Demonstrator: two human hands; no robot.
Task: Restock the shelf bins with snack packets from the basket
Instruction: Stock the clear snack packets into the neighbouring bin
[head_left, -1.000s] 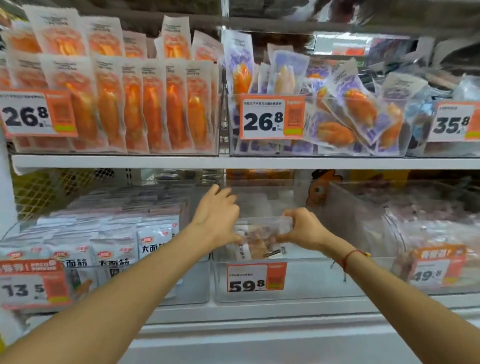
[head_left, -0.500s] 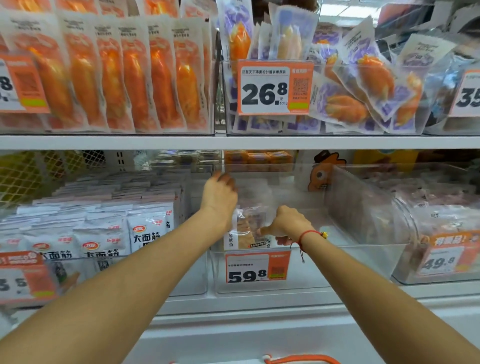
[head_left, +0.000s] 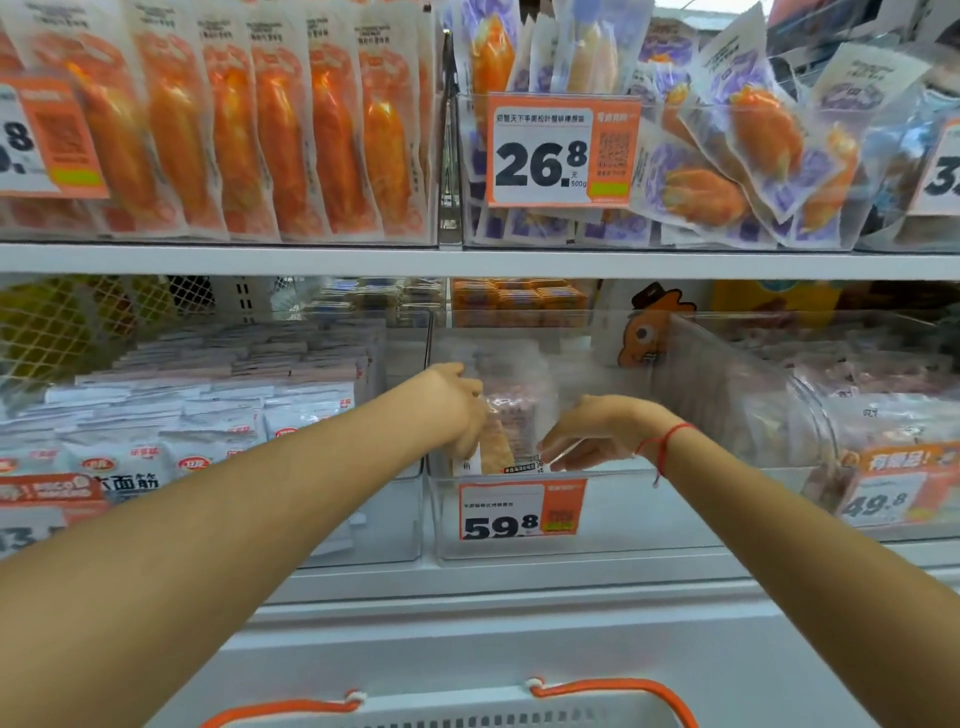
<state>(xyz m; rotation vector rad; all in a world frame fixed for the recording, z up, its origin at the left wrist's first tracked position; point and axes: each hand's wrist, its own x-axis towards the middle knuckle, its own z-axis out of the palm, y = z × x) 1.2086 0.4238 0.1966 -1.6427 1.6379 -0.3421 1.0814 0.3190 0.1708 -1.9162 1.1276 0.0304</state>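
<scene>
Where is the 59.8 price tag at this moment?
The 59.8 price tag hangs on the front wall of the clear middle bin on the lower shelf, just below both hands and the upright packet.

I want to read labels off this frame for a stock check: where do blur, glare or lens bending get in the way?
Head view: the 26.8 tag and 59.8 tag read sharply; the 49.8 tag is smeared; glare hazes the clear bin; edges bow.
</scene>
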